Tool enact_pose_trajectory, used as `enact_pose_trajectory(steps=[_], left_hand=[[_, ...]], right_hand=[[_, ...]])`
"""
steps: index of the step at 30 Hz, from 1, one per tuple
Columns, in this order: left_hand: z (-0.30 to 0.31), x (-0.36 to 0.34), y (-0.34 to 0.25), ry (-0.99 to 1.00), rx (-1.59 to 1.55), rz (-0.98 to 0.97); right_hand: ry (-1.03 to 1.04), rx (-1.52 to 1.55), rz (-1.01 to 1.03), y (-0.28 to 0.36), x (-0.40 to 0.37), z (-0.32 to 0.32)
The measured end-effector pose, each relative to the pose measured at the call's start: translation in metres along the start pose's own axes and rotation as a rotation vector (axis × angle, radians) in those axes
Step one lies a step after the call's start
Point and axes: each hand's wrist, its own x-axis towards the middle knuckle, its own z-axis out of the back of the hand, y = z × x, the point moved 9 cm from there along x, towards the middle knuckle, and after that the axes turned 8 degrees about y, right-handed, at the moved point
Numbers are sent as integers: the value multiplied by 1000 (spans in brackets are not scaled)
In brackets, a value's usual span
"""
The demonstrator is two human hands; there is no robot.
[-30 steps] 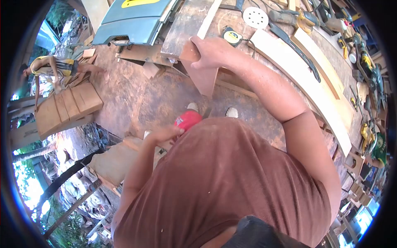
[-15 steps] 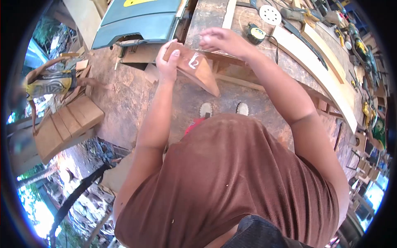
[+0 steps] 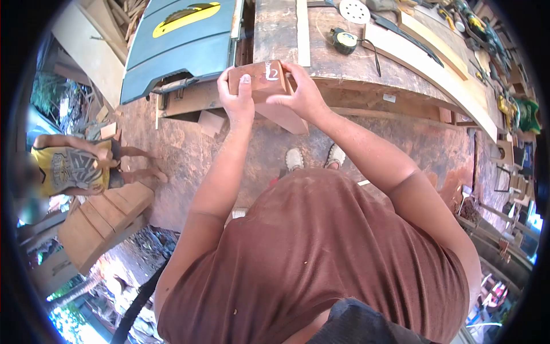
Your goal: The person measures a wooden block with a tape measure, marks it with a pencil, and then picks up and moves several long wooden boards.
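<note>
A reddish-brown wooden block [image 3: 250, 85] with a white mark on its upper face is held up in front of me, near the workbench edge. My left hand [image 3: 235, 97] is closed around its left end, thumb lying on the near face. At the right end, my right hand [image 3: 303, 94] grips the block with thumb and fingers on either side; part of its fingers is hidden behind the wood. The block's lower part tapers down below my hands.
A blue-grey table saw [image 3: 189, 54] with a yellow insert stands at the far left. On the workbench [image 3: 275, 40] lie a tape measure [image 3: 344, 42], a perforated white disc [image 3: 354, 11] and a long curved board [image 3: 424, 71]. Another person [image 3: 71, 166] is at left, beside stacked wood [image 3: 106, 221].
My right hand has come down from above the bench onto the block's right end. The block has turned in my left hand. My view has shifted, and the other person's arms have moved.
</note>
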Motion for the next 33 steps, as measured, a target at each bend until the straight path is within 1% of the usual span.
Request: enact_pose_trajectory(steps=[1, 2, 3, 6, 12, 14, 16, 24, 26, 27, 28, 29, 30, 31, 33], left_hand=[[-6, 0, 0, 16, -3, -3], [-8, -1, -2, -3, 34, 3], [-11, -1, -3, -24, 70, 5], [-23, 3, 2, -24, 28, 32], [-42, 5, 2, 17, -24, 56], [-48, 3, -1, 27, -40, 60], [-52, 2, 0, 26, -54, 65], [-63, 4, 7, -13, -61, 52], [-63, 5, 7, -4, -63, 43], [-63, 5, 7, 6, -71, 32], [-60, 5, 8, 0, -64, 40], [-61, 7, 7, 36, -63, 31], [-63, 9, 6, 72, -64, 19], [-62, 11, 6, 63, -61, 22], [-63, 15, 4, 85, -103, 11]], right_hand=[[-25, 129, -72, -8, 1, 5], [-64, 105, -21, -9, 2, 11], [-78, 103, -25, -13, 3, 14], [-101, 110, -52, -22, 2, 21], [-130, 88, -64, -33, 2, 36], [-177, 105, 21, -30, 3, 43], [-174, 81, 41, -32, 4, 48], [-143, 90, 57, -40, 11, 61], [0, 451, 88, -53, 22, 56], [9, 459, 83, -57, 27, 64], [91, 485, -7, -69, 33, 67], [172, 506, -93, -76, 36, 65], [151, 516, -121, -76, 40, 64], [160, 518, -120, -80, 42, 62], [115, 472, -127, -90, 46, 60]])
